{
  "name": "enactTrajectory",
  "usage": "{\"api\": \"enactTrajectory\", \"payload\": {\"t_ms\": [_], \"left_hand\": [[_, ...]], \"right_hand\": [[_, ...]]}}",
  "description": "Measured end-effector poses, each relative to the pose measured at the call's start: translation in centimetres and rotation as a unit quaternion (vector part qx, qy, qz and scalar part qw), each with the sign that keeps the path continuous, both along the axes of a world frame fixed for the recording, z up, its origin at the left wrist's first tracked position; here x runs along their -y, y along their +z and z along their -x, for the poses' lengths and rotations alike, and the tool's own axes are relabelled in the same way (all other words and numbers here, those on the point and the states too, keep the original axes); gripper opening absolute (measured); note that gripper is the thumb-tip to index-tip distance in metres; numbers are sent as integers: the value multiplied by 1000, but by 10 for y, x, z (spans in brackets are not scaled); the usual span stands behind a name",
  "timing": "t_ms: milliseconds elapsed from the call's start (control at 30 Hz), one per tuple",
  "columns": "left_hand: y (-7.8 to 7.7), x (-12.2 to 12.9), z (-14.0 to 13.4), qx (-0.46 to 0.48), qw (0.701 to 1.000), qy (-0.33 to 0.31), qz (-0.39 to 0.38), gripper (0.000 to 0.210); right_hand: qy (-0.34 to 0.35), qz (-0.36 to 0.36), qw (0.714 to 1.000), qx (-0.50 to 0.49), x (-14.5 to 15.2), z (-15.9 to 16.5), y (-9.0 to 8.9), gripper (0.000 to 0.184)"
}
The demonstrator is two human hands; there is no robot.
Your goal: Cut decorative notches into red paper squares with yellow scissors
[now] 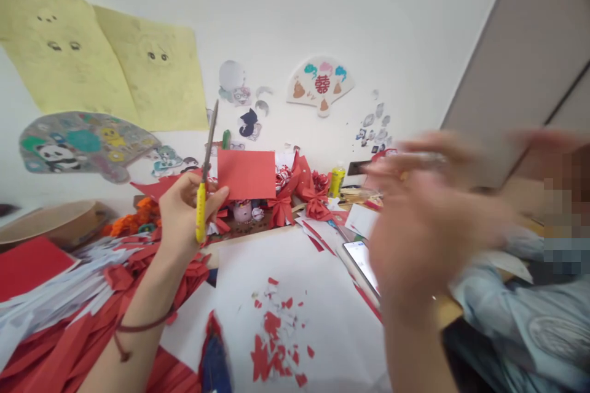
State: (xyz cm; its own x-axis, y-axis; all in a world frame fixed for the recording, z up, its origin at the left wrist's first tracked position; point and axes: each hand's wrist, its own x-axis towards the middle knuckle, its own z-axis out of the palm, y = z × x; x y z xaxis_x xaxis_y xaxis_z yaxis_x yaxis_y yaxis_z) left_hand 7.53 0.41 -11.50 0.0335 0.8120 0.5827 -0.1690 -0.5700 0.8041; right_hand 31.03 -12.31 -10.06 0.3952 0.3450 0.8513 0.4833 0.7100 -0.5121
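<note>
My left hand (187, 206) is raised, thumb and fingers closed on the lower left edge of a red paper rectangle (246, 174). Yellow-handled scissors (201, 212), seen edge-on, are also in that hand, their long thin blades pointing up. Motion smears my right hand (428, 221), held up at the right; its fingers cannot be made out clearly. Below and between the hands, red and white paper scraps (276, 347) lie on a large white sheet (341, 301).
Red and white paper strips (106, 295) heap up at the left. Red paper-wrapped bouquets (281, 206) and a yellow bottle (337, 181) stand along the wall. A lit phone (362, 264) lies right of the sheet. Another person's sleeve (520, 301) shows at the right.
</note>
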Motion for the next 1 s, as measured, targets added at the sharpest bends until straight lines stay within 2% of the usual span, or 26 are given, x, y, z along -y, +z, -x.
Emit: {"api": "enactTrajectory", "payload": {"t_ms": [100,167,267,333,400,533,633,833,1000], "left_hand": [[0,3,0,13,1000,15,-6,29],[0,4,1,28,999,41,-18,29],[2,5,3,45,995,77,-43,29],[2,5,4,43,994,83,-50,28],[2,4,4,37,995,86,-48,28],[-5,-4,1,34,991,118,-57,29],[-10,-11,-3,30,990,128,-56,28],[-7,-6,-4,2,998,63,-26,30],[-8,-2,-4,-46,997,37,-53,29]], "right_hand": [[99,-5,994,-55,-42,59,3,50],[172,57,978,-100,-71,84,-1,55],[291,121,937,-149,-100,101,-11,68],[375,160,899,-159,-109,103,-17,66],[420,192,872,-165,-114,103,-23,59],[458,223,844,-167,-123,98,-32,37],[471,225,835,-174,-128,94,-34,31],[399,195,876,-188,-126,89,-27,28],[368,187,895,-169,-128,86,-29,27]]}}
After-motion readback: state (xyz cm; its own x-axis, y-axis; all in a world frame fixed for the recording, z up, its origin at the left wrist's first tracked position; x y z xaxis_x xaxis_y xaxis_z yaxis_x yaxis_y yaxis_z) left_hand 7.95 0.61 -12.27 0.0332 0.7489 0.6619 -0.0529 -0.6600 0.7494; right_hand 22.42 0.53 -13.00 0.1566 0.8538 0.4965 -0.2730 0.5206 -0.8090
